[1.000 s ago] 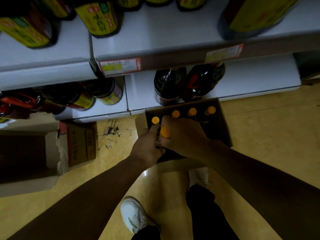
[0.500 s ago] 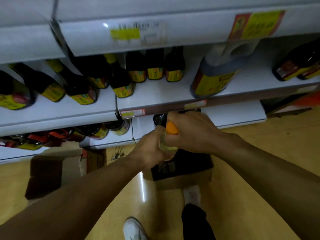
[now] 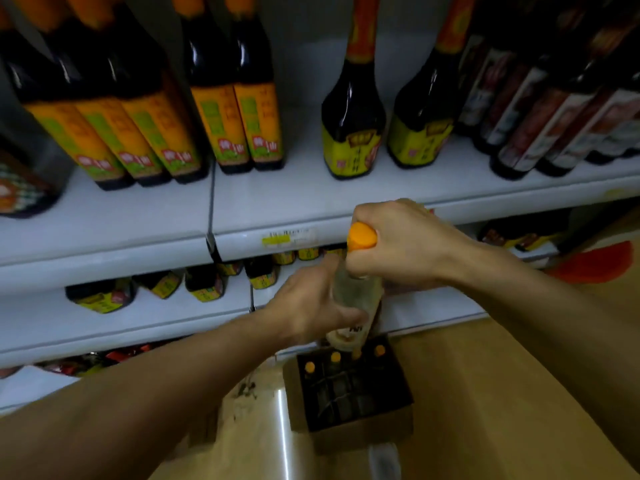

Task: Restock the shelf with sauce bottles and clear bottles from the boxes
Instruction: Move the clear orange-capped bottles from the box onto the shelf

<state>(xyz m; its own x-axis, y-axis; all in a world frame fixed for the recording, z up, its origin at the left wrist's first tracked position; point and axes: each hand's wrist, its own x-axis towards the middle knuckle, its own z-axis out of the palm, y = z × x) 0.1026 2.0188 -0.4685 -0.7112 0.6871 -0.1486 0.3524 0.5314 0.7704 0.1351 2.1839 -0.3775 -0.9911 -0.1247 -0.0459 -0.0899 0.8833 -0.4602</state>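
A clear glass bottle with an orange cap (image 3: 356, 289) is held in the air in front of the white metal shelf (image 3: 311, 202), carried by both hands. The right hand (image 3: 398, 247) has its grip closed round the bottle's neck, fingers curled just under and beside the orange cap. The left hand (image 3: 311, 306) has its grip wrapped round the lower body of the bottle, thumb side toward the glass; the bottle's base pokes out below that grip, tilted a little.

Directly below both grips, on the yellowish floor (image 3: 502, 393), stands an open brown cardboard box with dividers (image 3: 360, 434). Several more orange-capped bottles (image 3: 335, 357) stand in its far compartments, while the near compartments look dark.

Above and beyond the right grip, dark sauce bottles with yellow labels (image 3: 351, 133) stand upright on the shelf board. Up and left of the grips stand dark bottles with orange and green labels (image 3: 239, 123), close together. Below the left grip's level, a lower shelf carries smaller dark bottles (image 3: 204, 285).
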